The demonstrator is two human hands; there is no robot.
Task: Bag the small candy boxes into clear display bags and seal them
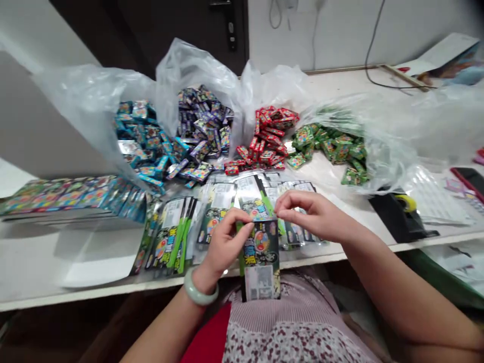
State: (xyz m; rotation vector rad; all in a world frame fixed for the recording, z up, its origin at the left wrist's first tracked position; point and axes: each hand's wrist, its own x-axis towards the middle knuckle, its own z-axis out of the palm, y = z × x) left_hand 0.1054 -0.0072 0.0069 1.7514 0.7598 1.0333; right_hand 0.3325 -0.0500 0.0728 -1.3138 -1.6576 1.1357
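Observation:
My left hand (226,244) and my right hand (310,214) both pinch the top of a clear printed packet (260,259) held upright over my lap at the table's front edge. The packet shows a dark label with coloured print and a white barcode panel at its bottom. Just behind it, a row of similar flat packets (177,234) with green sticks inside lies on the white table (34,267). A pale green bangle (198,293) sits on my left wrist.
Open plastic bags at the back hold piles of small boxes: blue (141,138), purple (204,131), red (270,138), green (333,143). Stacked colourful cards (68,194) lie at left, a black tape dispenser (401,214) at right, a dark phone (471,181) far right.

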